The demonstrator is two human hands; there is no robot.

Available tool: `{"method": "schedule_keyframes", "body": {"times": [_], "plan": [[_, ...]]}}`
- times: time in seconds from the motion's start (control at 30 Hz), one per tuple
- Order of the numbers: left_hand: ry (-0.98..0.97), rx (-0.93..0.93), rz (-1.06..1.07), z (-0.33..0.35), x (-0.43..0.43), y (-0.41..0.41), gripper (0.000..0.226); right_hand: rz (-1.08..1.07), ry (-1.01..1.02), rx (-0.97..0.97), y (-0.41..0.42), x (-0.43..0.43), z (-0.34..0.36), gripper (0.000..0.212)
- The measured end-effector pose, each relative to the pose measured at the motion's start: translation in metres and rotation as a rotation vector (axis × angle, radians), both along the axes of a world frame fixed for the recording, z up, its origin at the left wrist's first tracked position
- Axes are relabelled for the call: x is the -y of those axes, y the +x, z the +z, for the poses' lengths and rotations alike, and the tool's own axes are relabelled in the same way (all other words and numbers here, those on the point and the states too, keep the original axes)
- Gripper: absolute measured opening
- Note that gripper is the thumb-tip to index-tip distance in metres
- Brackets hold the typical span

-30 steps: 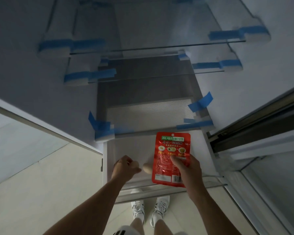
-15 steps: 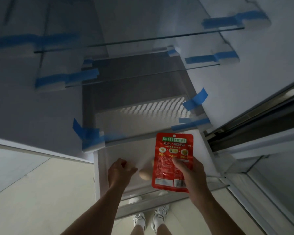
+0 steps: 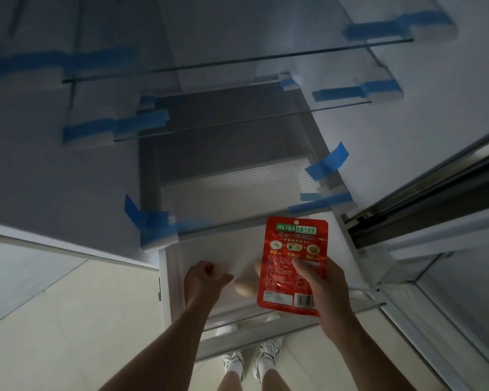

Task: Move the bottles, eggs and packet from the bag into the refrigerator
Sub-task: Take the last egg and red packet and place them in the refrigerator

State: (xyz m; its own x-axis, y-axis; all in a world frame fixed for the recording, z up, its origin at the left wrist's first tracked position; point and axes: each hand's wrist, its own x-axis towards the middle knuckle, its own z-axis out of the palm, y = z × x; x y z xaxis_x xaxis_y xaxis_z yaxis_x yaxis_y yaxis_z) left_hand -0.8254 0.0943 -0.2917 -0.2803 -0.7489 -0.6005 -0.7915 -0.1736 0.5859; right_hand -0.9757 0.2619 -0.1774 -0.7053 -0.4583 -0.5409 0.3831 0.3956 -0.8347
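My right hand [image 3: 323, 289] grips a red food packet [image 3: 293, 255] by its lower right part, holding it upright over the pulled-out white drawer [image 3: 170, 266] at the bottom of the open refrigerator. Two brown eggs lie in that drawer: one egg [image 3: 244, 287] just left of the packet, and a second egg [image 3: 257, 268] half hidden behind the packet's edge. My left hand [image 3: 203, 280] hovers over the drawer's left part with fingers curled, close to the first egg; I cannot see anything in it. No bottles or bag are in view.
Glass shelves [image 3: 237, 60] taped with blue tape and white foam blocks [image 3: 91, 134] fill the refrigerator above the drawer. The open door [image 3: 435, 277] with its shelf rail stands at the right. My feet in white shoes [image 3: 249, 359] stand on the pale floor below.
The view has shifted slightly; the first egg in the drawer shows more fully beside the packet. Both hands stay nearly where they were, the packet still upright over the drawer.
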Motion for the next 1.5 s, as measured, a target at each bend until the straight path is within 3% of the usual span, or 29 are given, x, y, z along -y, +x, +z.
{"method": "schedule_keyframes", "body": {"times": [0.23,0.37,0.43,0.5,0.57,0.63,0.93,1.1,1.23,1.37,1.5], "plan": [[0.028,0.090,-0.080,0.014,0.007,0.011,0.099,-0.012,-0.018,0.003,0.003,-0.002,0.012,0.038],[-0.036,0.065,-0.153,0.058,-0.001,0.012,0.088,-0.047,-0.049,0.035,0.001,-0.004,0.024,0.037],[-0.237,0.015,-0.267,0.083,-0.010,0.019,0.066,-0.063,-0.063,0.046,0.000,-0.003,0.030,0.037],[-0.580,-0.063,-0.407,0.100,-0.019,0.026,0.040,-0.063,-0.078,0.047,-0.004,-0.004,0.035,0.039],[-0.887,-0.151,-0.478,0.113,-0.018,0.029,0.032,-0.077,-0.110,0.067,-0.008,-0.006,0.039,0.038],[-1.002,-0.163,-0.498,0.127,-0.008,0.025,0.032,-0.090,-0.134,0.079,-0.012,-0.006,0.041,0.037],[-0.729,0.157,-0.675,0.118,0.046,0.000,0.079,0.059,-0.042,-0.053,-0.036,0.046,0.038,0.016],[-0.707,0.239,-0.700,0.105,0.046,0.000,0.079,0.206,0.028,-0.229,-0.059,0.106,0.031,0.012],[-0.667,0.261,-0.714,0.107,0.047,-0.003,0.079,0.366,0.098,-0.404,-0.071,0.145,0.018,0.023],[-0.655,0.257,-0.707,0.110,0.048,-0.003,0.080,0.456,0.119,-0.552,-0.081,0.169,0.011,0.046],[-0.646,0.290,-0.722,0.110,0.047,-0.005,0.082,0.528,0.244,-0.772,-0.092,0.179,0.006,0.049]]}}
